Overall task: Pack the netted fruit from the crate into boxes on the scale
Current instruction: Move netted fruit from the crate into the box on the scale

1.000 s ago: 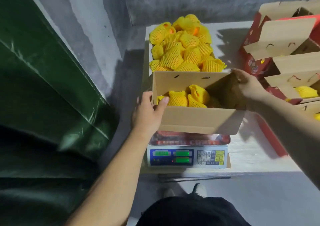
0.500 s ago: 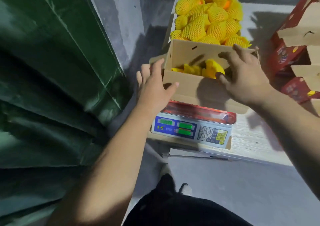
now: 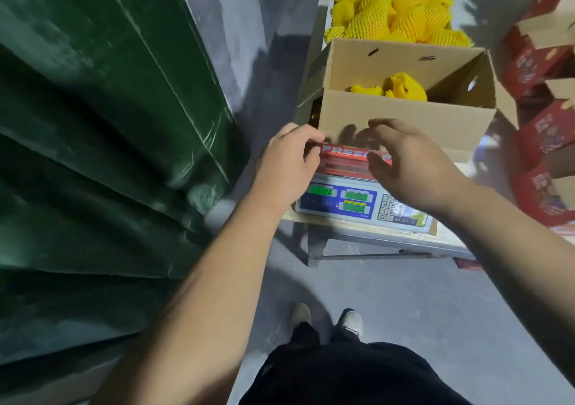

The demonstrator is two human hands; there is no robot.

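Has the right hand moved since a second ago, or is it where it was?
Yes. The right hand left the far right corner of the box and came toward the person, and now sits at the near wall, just above the scale.

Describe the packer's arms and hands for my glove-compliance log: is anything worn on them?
Nothing is worn on them. Both forearms are bare up to where they leave the picture, with no sleeve showing. The left hand and right hand have no gloves, and no watch, ring or wristband shows from this angle. Below them the person wears dark clothing and light-coloured shoes.
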